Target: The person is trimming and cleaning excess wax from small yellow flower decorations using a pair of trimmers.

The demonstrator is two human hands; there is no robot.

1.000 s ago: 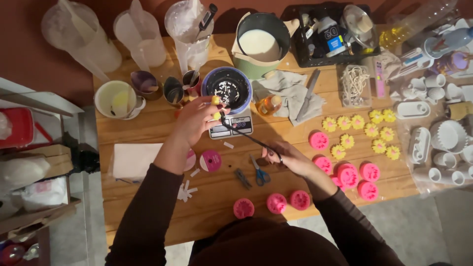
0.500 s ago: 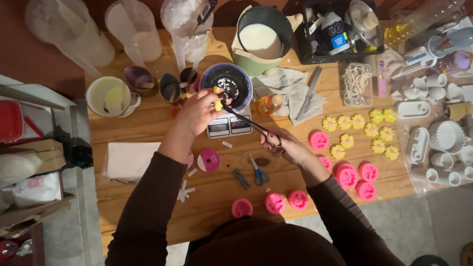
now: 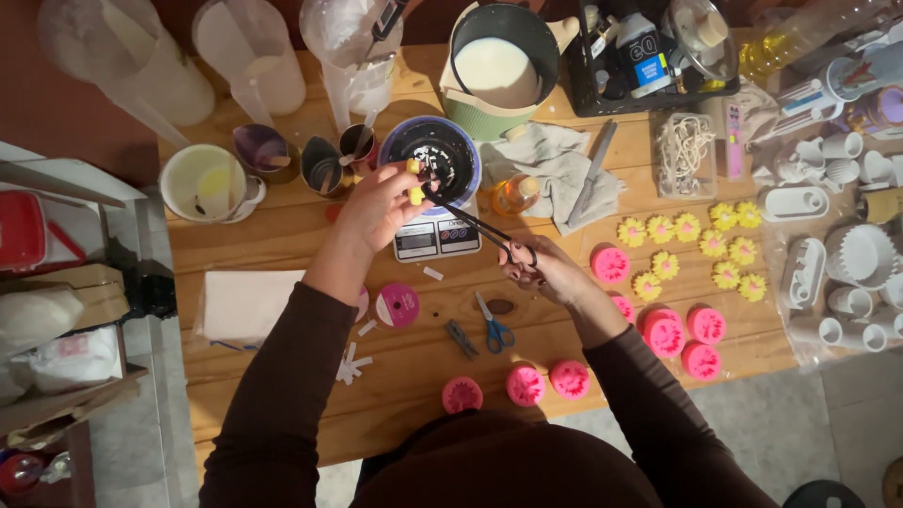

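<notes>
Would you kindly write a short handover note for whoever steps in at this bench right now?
Left hand: pinches small yellow pieces over the dark bowl on the scale.
Right hand: grips black scissors, blades pointing at the pieces.
Done: yellow flowers laid out on the right.
Left: pink moulds sit along the table's near edge; blue scissors lie unused.

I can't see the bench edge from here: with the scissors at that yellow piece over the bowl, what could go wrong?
The scissors in the right hand cut close to the left hand fingers holding the yellow piece: a nick is possible. Trimmings may drop into the dark bowl on the scale.
</notes>
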